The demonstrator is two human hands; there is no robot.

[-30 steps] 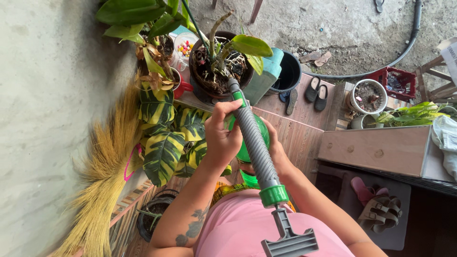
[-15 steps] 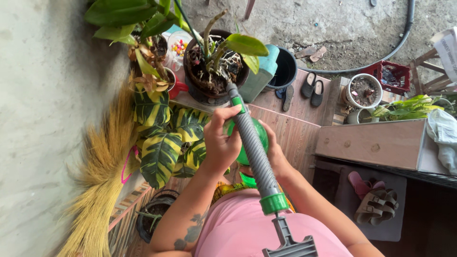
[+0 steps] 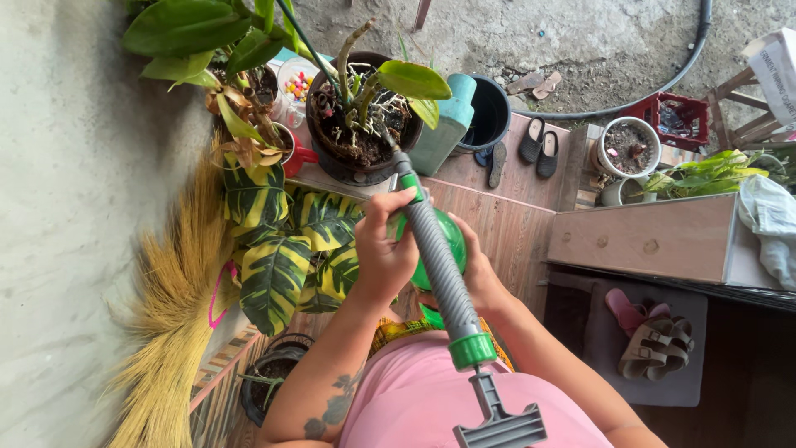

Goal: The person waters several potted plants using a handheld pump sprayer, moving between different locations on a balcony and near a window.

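head view looks down on two bare hands around a pump sprayer (image 3: 439,265). left hand (image 3: 384,249) wraps the grey ribbed tube near its front end, fingers (image 3: 396,202) clenched over it just behind the small green collar. right hand (image 3: 474,270) sits under and beside the round green bottle (image 3: 452,241), mostly hidden by the tube; it seems to cup the bottle, but i cannot tell how tightly its fingers close. the tube runs from a green ring (image 3: 472,350) over the pink shirt (image 3: 414,398), with a grey t-handle (image 3: 501,427) behind it, forward to a thin nozzle (image 3: 399,158) that points at the dark pot (image 3: 332,158) holding an orchid with bare roots and a broad green leaf (image 3: 412,80). the nozzle tip is near the pot's rim, apart from it as far as shows. yellow-striped leaves (image 3: 274,274) spread below the pot, a straw broom (image 3: 170,332) leans on the wall at left. a teal can (image 3: 444,124) and a black bucket (image 3: 493,116) stand just beside the pot, black slippers (image 3: 537,145) lie on the wooden floor farther right.
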